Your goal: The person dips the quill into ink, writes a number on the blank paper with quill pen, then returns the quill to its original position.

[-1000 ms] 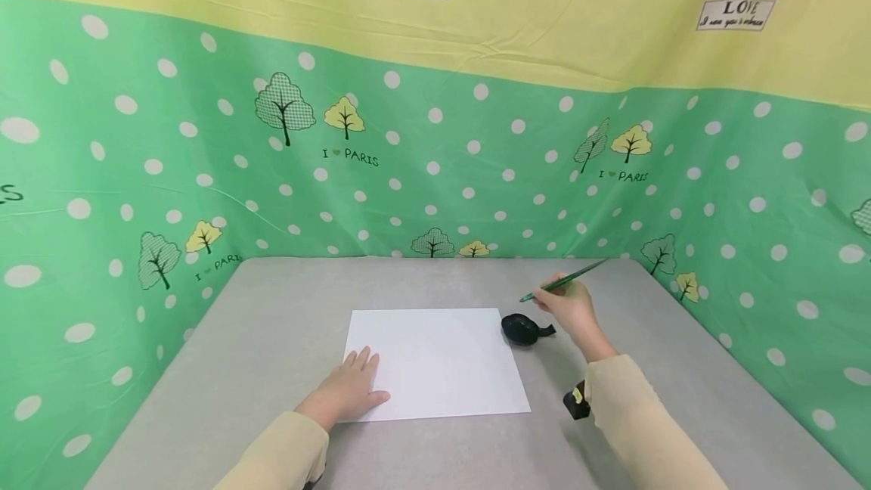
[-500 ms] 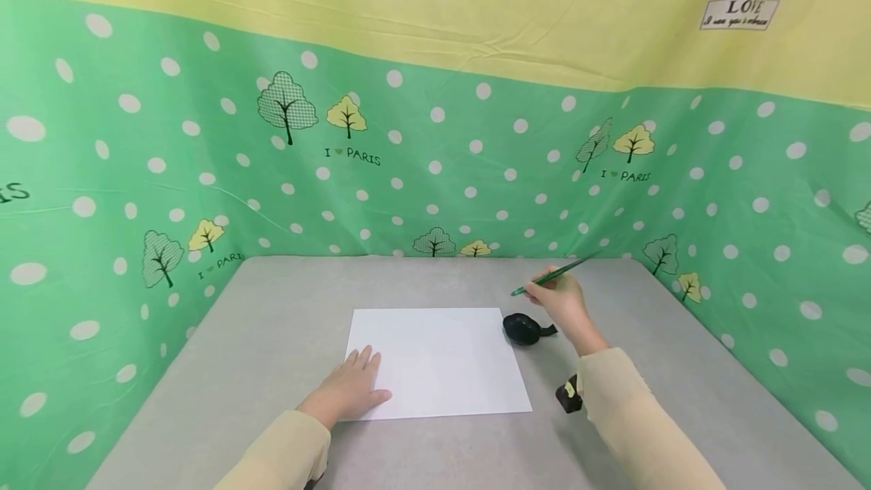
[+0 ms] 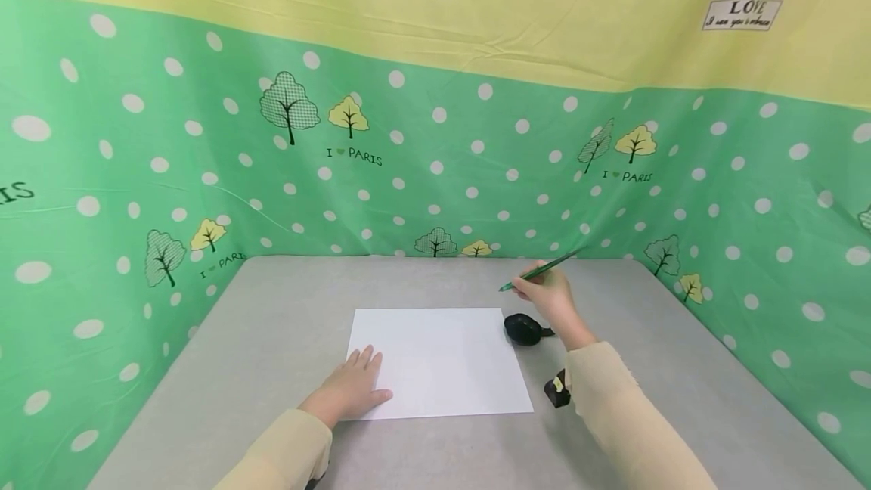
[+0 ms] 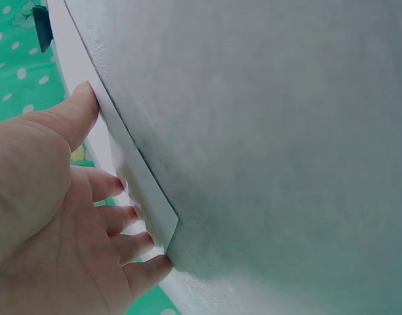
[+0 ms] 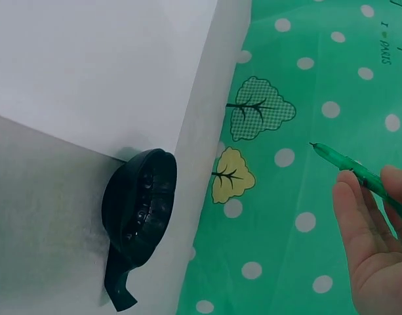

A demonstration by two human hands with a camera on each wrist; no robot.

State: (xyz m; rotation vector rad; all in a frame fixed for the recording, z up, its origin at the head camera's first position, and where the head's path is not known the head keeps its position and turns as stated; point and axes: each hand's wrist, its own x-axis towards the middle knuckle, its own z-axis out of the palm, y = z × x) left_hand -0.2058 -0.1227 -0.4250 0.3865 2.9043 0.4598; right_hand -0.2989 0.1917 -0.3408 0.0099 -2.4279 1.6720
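A blank white sheet of paper (image 3: 442, 361) lies on the grey table. My left hand (image 3: 350, 388) rests flat on its near left corner, fingers straight and thumb spread. In the left wrist view that hand (image 4: 63, 216) touches the paper's edge (image 4: 145, 187). My right hand (image 3: 553, 301) pinches a green pen (image 3: 540, 270), raised beyond the sheet's far right corner. The right wrist view shows the pen's (image 5: 348, 164) fine dark tip touching nothing. Below that hand, by the paper's right edge, sits a black rounded thing (image 3: 522, 330) with a ridged face and a short bent handle.
A small black box (image 3: 558, 390) with a yellow mark shows beside my right sleeve. The grey table (image 3: 272, 308) extends around the paper. A green and yellow printed cloth (image 3: 381, 195) hangs behind and at both sides.
My right hand has moved left with the pen, and slightly upward in the view. The small black box has shifted along with the right sleeve. My left hand stays on the paper.
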